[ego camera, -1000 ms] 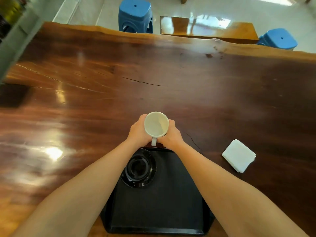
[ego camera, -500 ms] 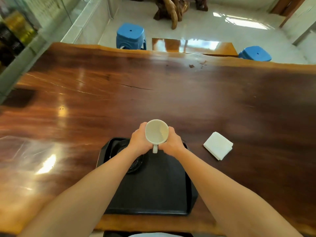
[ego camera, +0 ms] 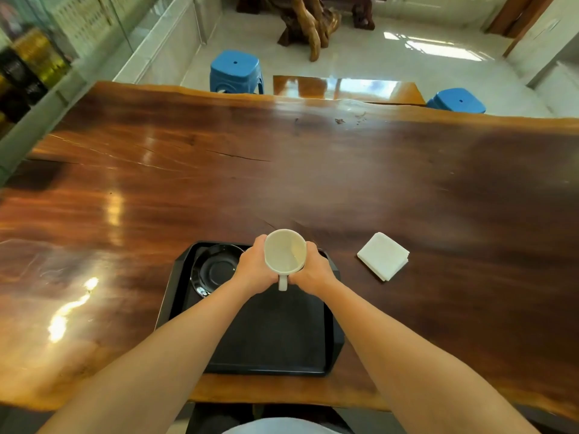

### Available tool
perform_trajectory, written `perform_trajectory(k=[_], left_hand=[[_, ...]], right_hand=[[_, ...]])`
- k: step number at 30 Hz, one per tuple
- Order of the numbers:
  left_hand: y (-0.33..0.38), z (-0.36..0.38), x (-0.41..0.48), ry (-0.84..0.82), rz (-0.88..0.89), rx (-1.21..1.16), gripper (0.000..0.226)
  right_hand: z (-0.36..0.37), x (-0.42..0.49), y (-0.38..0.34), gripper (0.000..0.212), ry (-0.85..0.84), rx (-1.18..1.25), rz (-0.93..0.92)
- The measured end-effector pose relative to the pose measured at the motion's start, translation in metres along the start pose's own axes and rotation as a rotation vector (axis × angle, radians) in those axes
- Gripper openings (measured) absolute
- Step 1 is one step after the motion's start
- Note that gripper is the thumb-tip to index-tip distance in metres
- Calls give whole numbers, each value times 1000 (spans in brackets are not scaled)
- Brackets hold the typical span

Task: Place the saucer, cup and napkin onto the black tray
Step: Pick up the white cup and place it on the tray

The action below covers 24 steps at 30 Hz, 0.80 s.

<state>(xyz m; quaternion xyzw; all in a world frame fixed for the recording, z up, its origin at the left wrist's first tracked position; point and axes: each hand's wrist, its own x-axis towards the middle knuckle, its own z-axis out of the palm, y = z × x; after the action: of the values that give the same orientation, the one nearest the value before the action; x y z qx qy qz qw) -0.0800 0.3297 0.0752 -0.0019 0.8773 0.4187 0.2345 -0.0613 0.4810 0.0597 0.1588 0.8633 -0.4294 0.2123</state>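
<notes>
A white cup (ego camera: 284, 252) is held above the far edge of the black tray (ego camera: 275, 336), its handle pointing toward me. My left hand (ego camera: 255, 267) wraps its left side and my right hand (ego camera: 311, 270) wraps its right side. A black saucer (ego camera: 213, 270) lies in the tray's far left corner, partly hidden by my left hand. A folded white napkin (ego camera: 383, 255) lies on the wooden table, to the right of the tray.
The long dark wooden table (ego camera: 313, 183) stretches far and to both sides. Two blue stools (ego camera: 235, 72) (ego camera: 456, 101) and a low wooden bench (ego camera: 344, 89) stand beyond its far edge. Shelves with bottles (ego camera: 28, 70) line the left wall.
The view has tilted up and pulled back, so the tray and napkin appear farther away. Both hands keep holding the cup, which has shifted toward the tray's far right part.
</notes>
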Motion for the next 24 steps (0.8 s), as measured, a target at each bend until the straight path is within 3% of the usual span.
perform_trajectory(k=[24], left_hand=[[-31,48,19,-51,-25,53,80]], right_hand=[[17,12,52,83,-47,48,56]])
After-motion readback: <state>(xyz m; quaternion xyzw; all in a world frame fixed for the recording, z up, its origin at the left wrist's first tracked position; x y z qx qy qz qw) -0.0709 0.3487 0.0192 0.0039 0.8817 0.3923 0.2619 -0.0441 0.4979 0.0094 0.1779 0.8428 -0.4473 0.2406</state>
